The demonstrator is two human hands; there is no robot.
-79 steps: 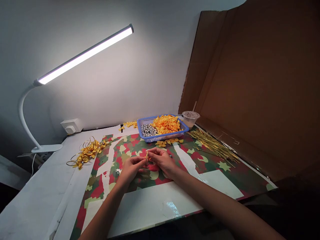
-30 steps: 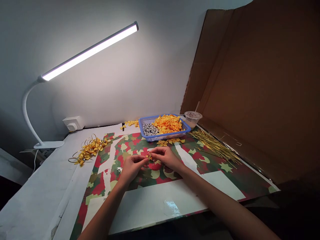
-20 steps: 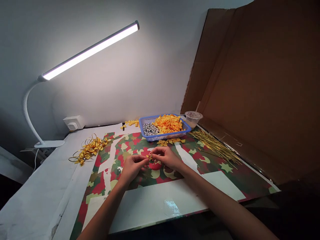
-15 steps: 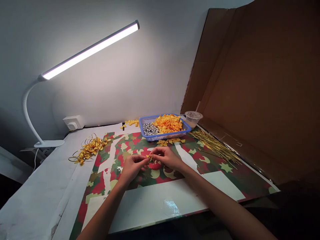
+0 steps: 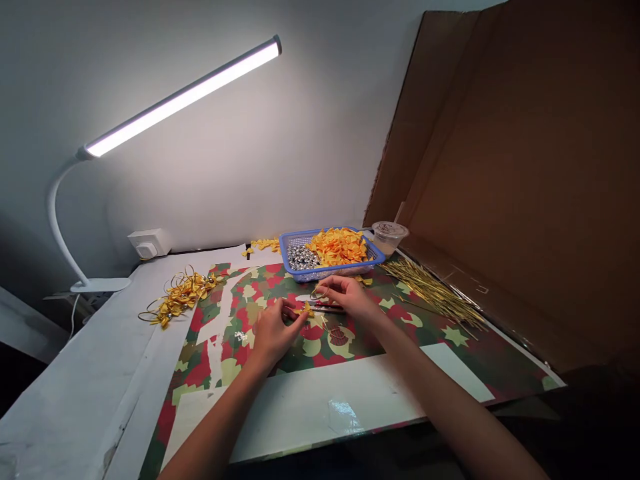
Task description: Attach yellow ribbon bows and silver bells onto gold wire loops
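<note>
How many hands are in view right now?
2. The left hand is at a yellow ribbon bow on the camouflage-patterned mat; the right hand is just beyond it, nearer the blue plastic basket. No others show.

A blue plastic mesh basket (image 5: 345, 269) is positioned at the far edge of a printed camouflage-pattern mat (image 5: 480, 373). Silver metal beads (image 5: 301, 257) are held in its left end, orange satin bows (image 5: 338, 247) in its right. A clear plastic cup (image 5: 389, 238) is placed behind its right corner. Gold ribbon loops (image 5: 181, 295) are heaped left of the basket, near the mat's left edge. A bundle of thin gold sticks (image 5: 434, 293) is laid on the mat to the right, in front of a brown cardboard sheet (image 5: 500, 167).
</note>
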